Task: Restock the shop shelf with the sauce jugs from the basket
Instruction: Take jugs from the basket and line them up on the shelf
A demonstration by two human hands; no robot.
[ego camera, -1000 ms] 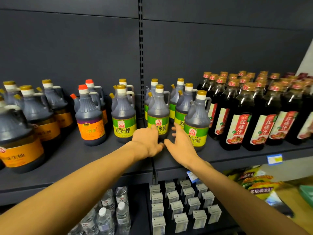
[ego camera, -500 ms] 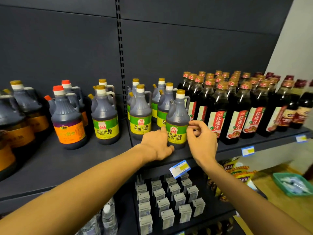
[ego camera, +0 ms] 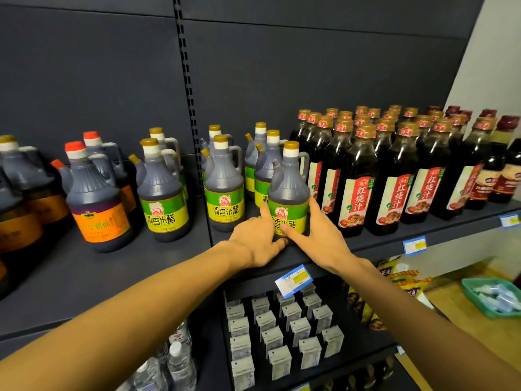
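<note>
Green-labelled jug (ego camera: 288,190) near shelf (ego camera: 84,266) edge, between both hands.

Both my forearms reach forward and up from the lower corners, bare to the wrist, converging toward the middle. My left hand (ego camera: 258,239) lies palm down, index finger pointing up, the other fingers loosely curled (the thumb is hidden from me). My right hand (ego camera: 318,235) is spread, thumb stretched leftward and fingers extended upward. The two hands sit just beside each other, nearly touching.
</note>
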